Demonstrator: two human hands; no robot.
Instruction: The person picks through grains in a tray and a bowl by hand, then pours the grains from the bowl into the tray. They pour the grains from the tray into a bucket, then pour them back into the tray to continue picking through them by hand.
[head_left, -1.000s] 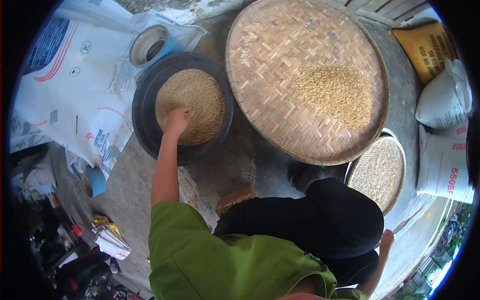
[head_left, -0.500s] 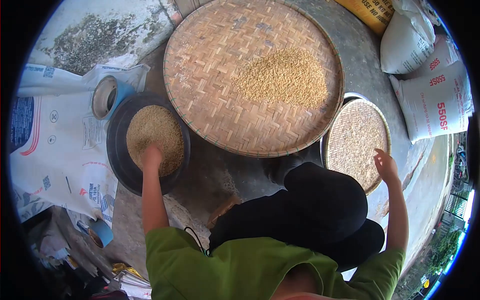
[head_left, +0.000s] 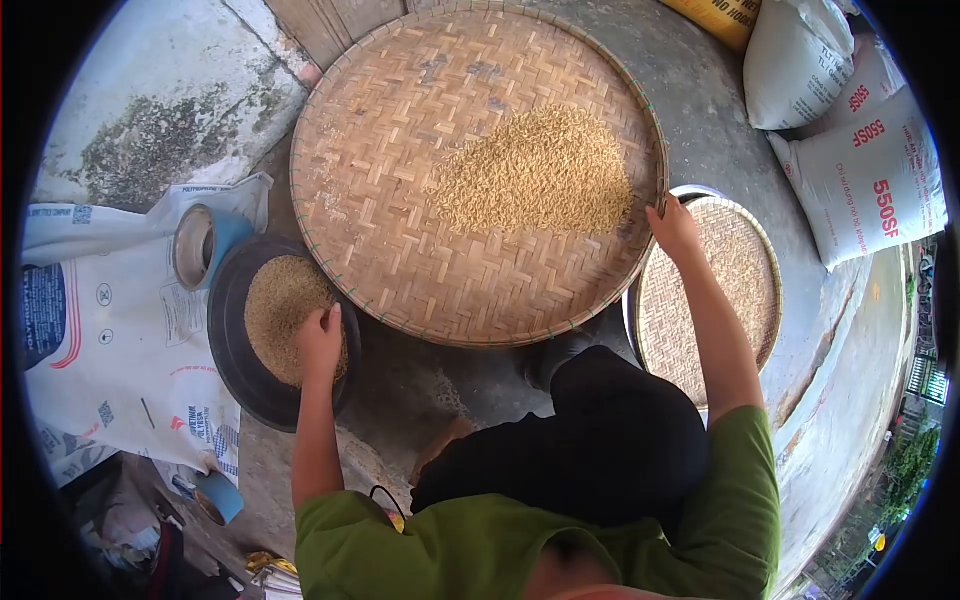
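Observation:
A large round woven bamboo winnowing tray [head_left: 390, 250] bears a spread heap of unhusked grain [head_left: 540, 175]. At its right edge my right hand [head_left: 675, 230] is closed on the rim. To the left stands a black basin [head_left: 232, 330] with finer, browner grain [head_left: 285, 300] in it. Above that grain, near the basin's right side, is my left hand [head_left: 320, 345]. Its fingers are drawn together, and whatever may be between them is too small to make out.
A smaller woven tray [head_left: 690, 300] with pale bits rests on a light-rimmed container at right. Full white sacks [head_left: 865, 180] stand beyond it. Blue-sided cans [head_left: 215, 240] and flattened white sacks [head_left: 130, 330] lie left. My bent knee [head_left: 640, 430] is close below the big tray.
My right hand has moved from beside the small tray up to the big tray's rim. My left hand has lifted out of the basin's grain. The view has shifted slightly.

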